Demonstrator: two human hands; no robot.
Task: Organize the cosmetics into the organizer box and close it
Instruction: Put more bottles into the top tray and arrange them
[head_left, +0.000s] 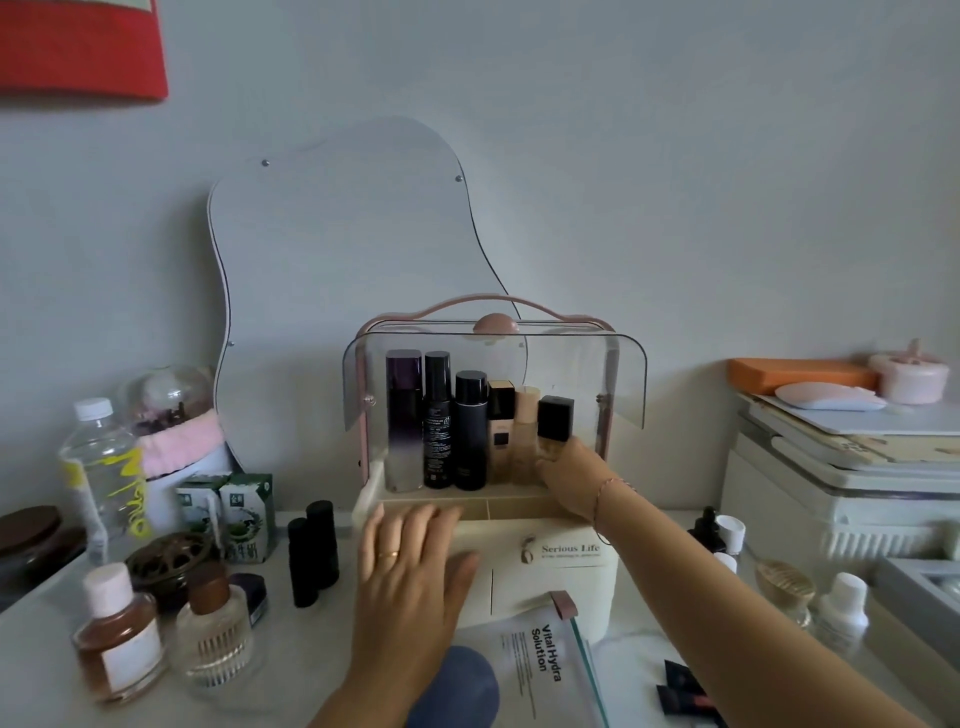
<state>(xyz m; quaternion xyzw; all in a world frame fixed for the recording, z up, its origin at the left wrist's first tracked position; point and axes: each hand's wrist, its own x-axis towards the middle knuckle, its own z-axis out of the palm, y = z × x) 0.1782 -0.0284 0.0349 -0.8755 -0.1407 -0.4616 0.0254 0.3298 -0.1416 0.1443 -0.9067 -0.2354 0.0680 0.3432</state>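
White desk (332, 670) by a grey wall (675, 208): the box (566, 571) stands mid-desk, its clear lid (623, 374) raised. My right hand (571, 483) grips a black-capped bottle (555, 418) at the right end of the row inside (six upright). My left hand (410, 561) lies flat, fingers straight, on the box's front.

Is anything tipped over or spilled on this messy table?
Nothing looks spilled or broken. The bottles in the organizer box stand upright in a row. The sheet mask packet in front of the box and some small dark tubes at the near right just lie flat.
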